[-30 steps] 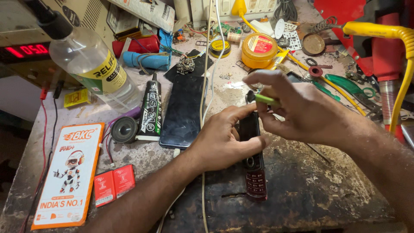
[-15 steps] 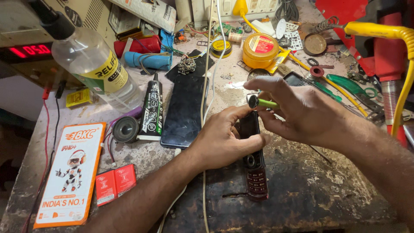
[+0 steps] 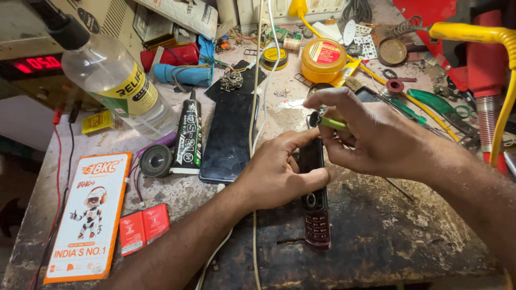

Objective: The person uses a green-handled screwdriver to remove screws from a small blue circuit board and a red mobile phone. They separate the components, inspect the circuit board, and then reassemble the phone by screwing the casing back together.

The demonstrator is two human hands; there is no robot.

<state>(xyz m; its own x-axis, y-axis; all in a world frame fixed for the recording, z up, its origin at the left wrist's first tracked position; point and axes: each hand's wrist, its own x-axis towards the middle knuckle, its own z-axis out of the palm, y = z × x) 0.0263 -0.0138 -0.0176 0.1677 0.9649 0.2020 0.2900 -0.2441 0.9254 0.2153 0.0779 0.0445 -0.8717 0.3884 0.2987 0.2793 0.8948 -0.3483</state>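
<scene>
Since a second ago little has shifted: the left hand [image 3: 279,174] still grips the keypad phone [image 3: 315,215], the right hand [image 3: 371,137] pinching the green-handled tool [image 3: 330,123] above it.

My counter [image 3: 408,236]: worn, dark-stained slab, top scuffed to pale grey with chipped patches, crowded toward the back. Far left on it, a beige metal instrument box [image 3: 32,43] with a red lit display and vent slots. Back edge: a white switch panel [image 3: 301,8] against the wall. Right side: a red stand [image 3: 484,48] wrapped by a yellow coiled cable [image 3: 502,107]. Lower left, past my counter's edge, dim floor [image 3: 11,215]. Light even, bright from above.
</scene>
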